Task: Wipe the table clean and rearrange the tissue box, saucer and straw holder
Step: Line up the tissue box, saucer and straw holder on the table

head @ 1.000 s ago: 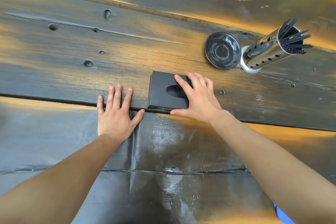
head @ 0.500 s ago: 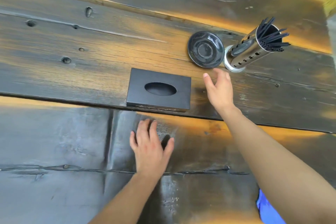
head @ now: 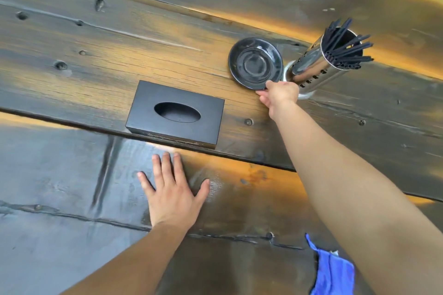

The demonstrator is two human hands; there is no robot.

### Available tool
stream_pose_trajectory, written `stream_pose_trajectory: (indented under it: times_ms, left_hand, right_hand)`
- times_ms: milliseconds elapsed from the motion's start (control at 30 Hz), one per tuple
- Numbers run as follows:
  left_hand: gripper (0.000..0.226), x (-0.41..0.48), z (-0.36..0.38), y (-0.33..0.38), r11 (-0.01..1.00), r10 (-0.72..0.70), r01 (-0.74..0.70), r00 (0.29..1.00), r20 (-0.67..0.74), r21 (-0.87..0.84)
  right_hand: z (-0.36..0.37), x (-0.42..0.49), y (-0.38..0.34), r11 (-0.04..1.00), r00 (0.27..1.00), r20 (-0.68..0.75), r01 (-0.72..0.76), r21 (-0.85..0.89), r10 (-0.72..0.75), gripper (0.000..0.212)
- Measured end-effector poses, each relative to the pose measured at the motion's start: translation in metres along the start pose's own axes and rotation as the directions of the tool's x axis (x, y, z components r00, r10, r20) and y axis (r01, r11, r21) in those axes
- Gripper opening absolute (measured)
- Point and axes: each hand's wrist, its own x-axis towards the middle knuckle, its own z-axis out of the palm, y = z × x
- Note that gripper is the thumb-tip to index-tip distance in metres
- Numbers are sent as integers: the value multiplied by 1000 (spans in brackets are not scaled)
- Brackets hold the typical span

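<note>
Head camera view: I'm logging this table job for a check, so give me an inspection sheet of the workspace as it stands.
Surface: dark wooden plank table, worn, with knots and bolt heads; near planks look damp and shiny.
Job's things: black tissue box flat at a plank edge, no tissue showing in its slot; black saucer empty; steel straw holder beside the saucer, full of black straws.
Clutter: blue cloth at the near edge.
Grippers: left hand flat on the table, fingers spread, holding nothing; right hand at the saucer's near rim, grip not clear.
Cables: nothing seen.
Surroundings: a wooden post and grass at the top right.
</note>
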Motion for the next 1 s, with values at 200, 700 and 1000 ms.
stream_pose_trajectory:
  times_ms: [200,700,1000]
  left_hand:
    - [99,1,1,4,1000,-26,26,999,-28,8]
    - [98,-1,-1,7,999,-43,42,997,-63,-7]
    - [97,-2,-1,7,999,-43,42,996,-73,-15]
  right_hand:
    - [-5,0,3,999,1000,3,21,45,-21,19]
    - [-90,-48,81,995,997,57,56,-80,-51,9]
    - [-103,-76,107,988,994,93,74,-135,-62,8]
